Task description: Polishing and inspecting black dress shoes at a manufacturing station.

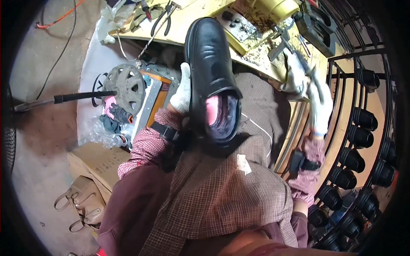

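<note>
Left hand: the gloved left hand [183, 91], centre of the frame, is closed along the side of a black leather shoe [212, 77]; fingers wrapped on the shoe's left edge
Shoe: held upright at centre, toe toward the top of the frame; opening faces the camera, pinkish lining inside; it sits over the person's checked apron [222, 187]
Right hand: the gloved right hand [318, 102], right of centre, is curled around the handle of a metal tool [294, 51]; the tool's head reaches up toward the cluttered workbench [256, 51]
Rack: black shoes [363, 136] stand in rows on a dark metal rack [341, 55] along the right edge
Floor, left: a grey wheel-like disc [124, 85]; a cardboard box [96, 162]; a tan handbag [85, 200], lower left
</note>
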Available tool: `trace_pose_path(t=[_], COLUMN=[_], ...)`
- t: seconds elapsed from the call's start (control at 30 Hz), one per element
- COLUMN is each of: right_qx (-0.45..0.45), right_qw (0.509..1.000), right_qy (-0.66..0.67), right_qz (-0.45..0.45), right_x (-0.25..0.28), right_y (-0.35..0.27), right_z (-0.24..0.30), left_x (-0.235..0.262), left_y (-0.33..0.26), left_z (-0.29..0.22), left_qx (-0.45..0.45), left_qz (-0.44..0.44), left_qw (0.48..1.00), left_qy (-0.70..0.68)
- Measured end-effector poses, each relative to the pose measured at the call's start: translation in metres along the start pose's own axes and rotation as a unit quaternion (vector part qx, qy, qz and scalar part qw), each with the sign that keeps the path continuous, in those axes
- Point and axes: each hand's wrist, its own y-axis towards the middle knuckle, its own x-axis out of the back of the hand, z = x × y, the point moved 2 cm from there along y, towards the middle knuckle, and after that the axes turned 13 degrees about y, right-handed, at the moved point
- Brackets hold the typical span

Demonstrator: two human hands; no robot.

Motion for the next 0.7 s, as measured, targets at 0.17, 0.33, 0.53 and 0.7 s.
trace_pose_path(t=[0.17, 0.33, 0.53, 0.7], right_qx=[0.053, 0.147, 0.092, 0.009], right_qw=[0.933, 0.973, 0.979, 0.988], right_qy=[-0.335, -0.168, -0.179, -0.151], right_qz=[0.12, -0.049, -0.036, -0.039], right_x=[-0.039, -0.016, 0.011, 0.021], right_y=[0.048, 0.01, -0.048, -0.087], right_z=[-0.055, -0.013, -0.003, -0.037], left_x=[-0.024, -0.051, -0.065, -0.094], left_y=[0.023, 0.049, 0.081, 0.095], left_z=[-0.039, -0.084, -0.132, -0.162], left_qx=[-0.104, -0.171, -0.342, -0.403], left_qz=[-0.104, -0.103, -0.301, -0.31], left_qw=[0.983, 0.968, 0.816, 0.768], left_qy=[0.111, 0.151, 0.356, 0.39])
